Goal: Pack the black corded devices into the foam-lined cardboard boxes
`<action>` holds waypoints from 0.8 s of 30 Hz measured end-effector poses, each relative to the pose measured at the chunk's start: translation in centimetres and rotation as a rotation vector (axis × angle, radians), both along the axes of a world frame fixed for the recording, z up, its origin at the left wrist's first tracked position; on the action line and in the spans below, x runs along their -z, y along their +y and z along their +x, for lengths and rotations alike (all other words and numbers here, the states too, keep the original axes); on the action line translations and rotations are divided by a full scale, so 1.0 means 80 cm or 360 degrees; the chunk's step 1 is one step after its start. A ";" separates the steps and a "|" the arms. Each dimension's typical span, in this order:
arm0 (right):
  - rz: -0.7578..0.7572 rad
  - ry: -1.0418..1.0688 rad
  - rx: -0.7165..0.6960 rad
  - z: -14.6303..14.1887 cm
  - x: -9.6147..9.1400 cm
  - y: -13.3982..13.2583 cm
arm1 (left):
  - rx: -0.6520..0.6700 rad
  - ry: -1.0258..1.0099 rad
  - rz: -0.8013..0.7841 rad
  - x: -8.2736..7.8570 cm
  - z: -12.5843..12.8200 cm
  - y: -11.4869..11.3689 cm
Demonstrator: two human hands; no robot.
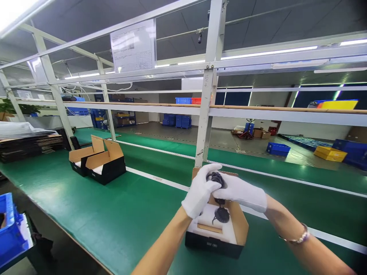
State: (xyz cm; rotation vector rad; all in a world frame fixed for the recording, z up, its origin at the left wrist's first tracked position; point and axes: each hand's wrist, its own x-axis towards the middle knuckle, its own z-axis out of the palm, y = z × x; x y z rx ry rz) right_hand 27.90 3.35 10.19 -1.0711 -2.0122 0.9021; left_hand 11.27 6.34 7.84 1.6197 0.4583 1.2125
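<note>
Two hands in white fabric gloves meet above an open box at the near edge of a long green workbench. The left hand (200, 191) and the right hand (240, 192) are pressed together, both closed around a small black object (215, 178) that looks like coiled cable or a rounded plastic part; its exact shape is hidden between the fingers. A metal bracelet (299, 237) circles the right wrist.

The black object sits between the two palms, held just above the far flap of the box. Its long axis cannot be told, since only a dark rounded bit shows at the top of the grip.

The open box (226, 240) is black on the outside with plain brown cardboard flaps standing upright. Inside lies a white insert (210, 223), smooth and blocky, with a brown card strip across its near part. A second dark round piece (221, 214) with a thin tail rests in the insert, directly below the hands.

The green mat (114, 214) is flat and slightly glossy, with a white stripe running along its far side. To the far left stand two more open boxes (99, 160) of the same black and brown card, touching each other, well apart from the hands. A blue plastic crate (10, 229) sits at the near left edge. A white metal frame post (208, 99) rises just beyond the hands.
</note>
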 end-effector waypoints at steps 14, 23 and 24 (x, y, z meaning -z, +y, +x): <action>-0.0297 0.1158 0.0268 0.012 0.106 0.038 | 0.0333 0.0835 0.0118 0.051 0.030 0.065; -0.0009 -0.0282 0.0805 0.062 0.128 0.041 | 0.0454 0.1685 0.0465 0.075 0.040 0.132; 0.0018 -0.0448 0.0924 0.065 0.128 0.040 | 0.0411 0.1798 0.0502 0.082 0.042 0.141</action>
